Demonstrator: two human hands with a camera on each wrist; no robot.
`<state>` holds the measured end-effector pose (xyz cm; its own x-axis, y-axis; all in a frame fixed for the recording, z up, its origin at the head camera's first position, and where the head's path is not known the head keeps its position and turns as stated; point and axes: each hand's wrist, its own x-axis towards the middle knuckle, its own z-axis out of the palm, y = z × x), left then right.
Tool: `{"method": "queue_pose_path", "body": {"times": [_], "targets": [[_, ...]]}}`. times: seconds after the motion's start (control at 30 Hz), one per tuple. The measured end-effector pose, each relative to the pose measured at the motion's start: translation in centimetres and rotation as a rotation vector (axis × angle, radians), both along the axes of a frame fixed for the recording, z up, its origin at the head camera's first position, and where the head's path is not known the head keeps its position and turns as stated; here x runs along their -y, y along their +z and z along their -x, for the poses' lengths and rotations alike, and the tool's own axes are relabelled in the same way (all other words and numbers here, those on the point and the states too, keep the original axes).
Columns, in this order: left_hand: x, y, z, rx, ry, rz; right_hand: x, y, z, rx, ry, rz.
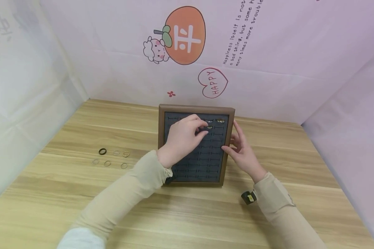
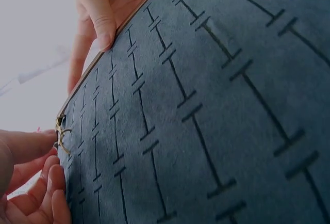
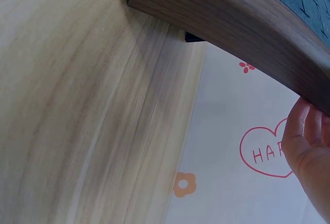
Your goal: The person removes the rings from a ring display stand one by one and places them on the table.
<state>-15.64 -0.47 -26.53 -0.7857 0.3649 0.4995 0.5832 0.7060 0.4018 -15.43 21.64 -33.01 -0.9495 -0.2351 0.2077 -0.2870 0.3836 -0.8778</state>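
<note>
A wood-framed ring display board (image 1: 205,162) with a dark slotted pad stands upright on the table. My left hand (image 1: 185,136) reaches across its upper part, finger and thumb pinching a gold ring (image 1: 209,127) at the slots. In the left wrist view the gold ring (image 2: 63,137) shows right at the fingertips, against the pad. Above it in the top row sit a silvery ring (image 1: 208,121) and a wider gold ring (image 1: 220,121). My right hand (image 1: 244,155) grips the board's right edge, thumb in front and the other fingers at the side and behind.
Left of the board, several loose rings lie on the wooden table (image 1: 180,214), among them a black ring (image 1: 102,151) and a gold ring (image 1: 126,154). Behind stands a printed cloth backdrop (image 1: 268,90). A black wrist device (image 1: 248,197) hangs at the right cuff.
</note>
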Motion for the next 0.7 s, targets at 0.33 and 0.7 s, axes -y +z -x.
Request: {"method": "queue_pose_path", "body": {"times": [0.33,0.7], "targets": [[-0.63,-0.1,-0.1,-0.027,0.052,0.029,0.0,-0.2,0.06,-0.003,0.005,0.007],[-1.08,-0.18,0.1,-0.068,0.07,0.092,-0.1,-0.3,0.16,-0.012,0.009,0.027]]}}
